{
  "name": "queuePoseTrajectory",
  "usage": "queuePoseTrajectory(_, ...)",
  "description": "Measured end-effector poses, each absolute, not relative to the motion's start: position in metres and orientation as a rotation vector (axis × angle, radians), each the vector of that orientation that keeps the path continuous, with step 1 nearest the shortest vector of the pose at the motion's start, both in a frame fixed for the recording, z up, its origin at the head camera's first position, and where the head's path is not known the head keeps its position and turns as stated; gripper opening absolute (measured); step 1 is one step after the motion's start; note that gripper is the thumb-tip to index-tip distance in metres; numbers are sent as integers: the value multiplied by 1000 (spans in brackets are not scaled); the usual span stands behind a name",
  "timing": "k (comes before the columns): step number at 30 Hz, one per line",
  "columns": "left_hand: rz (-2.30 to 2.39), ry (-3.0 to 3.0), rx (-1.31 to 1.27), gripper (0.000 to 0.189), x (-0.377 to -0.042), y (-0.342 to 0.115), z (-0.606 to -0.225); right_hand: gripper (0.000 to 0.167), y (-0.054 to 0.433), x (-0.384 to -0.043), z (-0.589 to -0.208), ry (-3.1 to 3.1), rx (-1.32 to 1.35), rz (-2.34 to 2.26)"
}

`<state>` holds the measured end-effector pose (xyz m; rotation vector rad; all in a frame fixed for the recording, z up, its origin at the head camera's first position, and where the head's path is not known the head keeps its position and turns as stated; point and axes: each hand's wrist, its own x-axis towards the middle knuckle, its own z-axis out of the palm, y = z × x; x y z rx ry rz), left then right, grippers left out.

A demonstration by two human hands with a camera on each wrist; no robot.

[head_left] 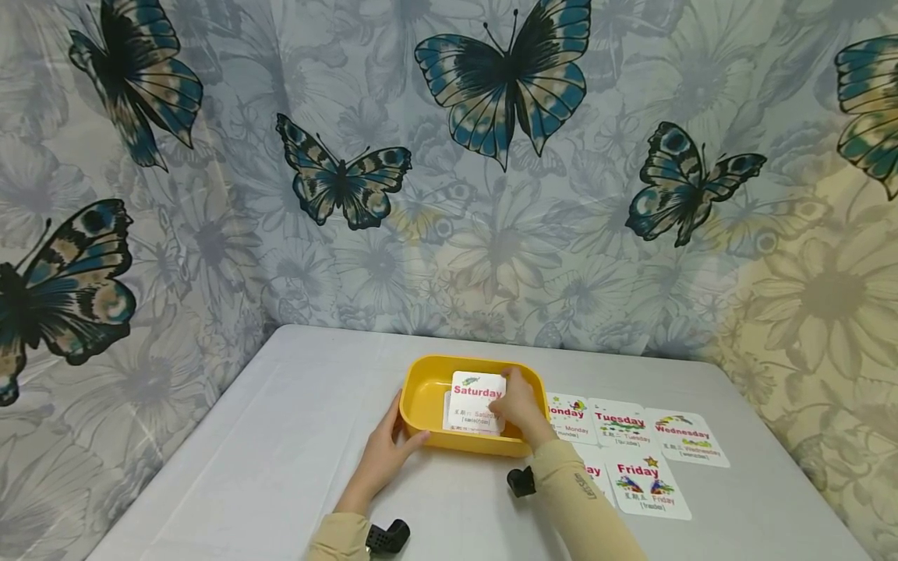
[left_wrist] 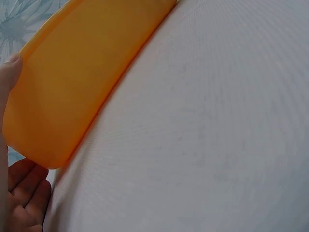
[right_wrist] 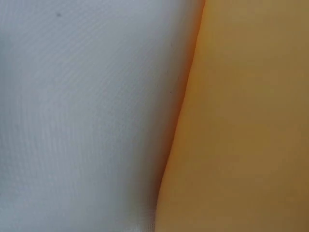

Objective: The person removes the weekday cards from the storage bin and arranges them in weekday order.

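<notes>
A yellow plastic bin (head_left: 466,442) stands on the white table. My left hand (head_left: 382,452) holds its front left corner, with the thumb near the rim; in the left wrist view the fingers of that hand (left_wrist: 29,193) show beside the bin's lower end (left_wrist: 82,82). Inside the bin, my right hand (head_left: 521,405) grips the right edge of a Saturday card (head_left: 471,403). At least one more card lies partly hidden beneath it. The right wrist view catches only the bin's side wall (right_wrist: 241,121) and tablecloth, so those fingers are hidden there.
Right of the bin lie the Monday card (head_left: 570,417), Tuesday card (head_left: 619,425) and Wednesday card (head_left: 686,438). Nearer me are the Friday card (head_left: 648,487) and another card (head_left: 595,471) partly covered by my right sleeve. A butterfly-print cloth (head_left: 491,257) hangs behind the table (head_left: 309,389).
</notes>
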<state>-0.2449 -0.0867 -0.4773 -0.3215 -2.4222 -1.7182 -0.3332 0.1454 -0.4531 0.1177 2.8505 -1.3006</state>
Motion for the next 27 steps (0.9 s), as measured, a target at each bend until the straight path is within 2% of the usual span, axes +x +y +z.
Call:
queuePoseTrajectory(11, -1701, -2419, -328, 89, -268, -92, -513, 56, 154, -332, -443, 2901, 205, -1396)
queuePoseTrajectory(18, -1698, -2425, -334, 91, -269, -92, -515, 52, 157, -324, -434, 2883, 115, -1552)
queuePoseTrajectory(27, -1696, -2437, -328, 92, -269, -93, -517, 49, 172, -309, -424, 2708, 160, -1818)
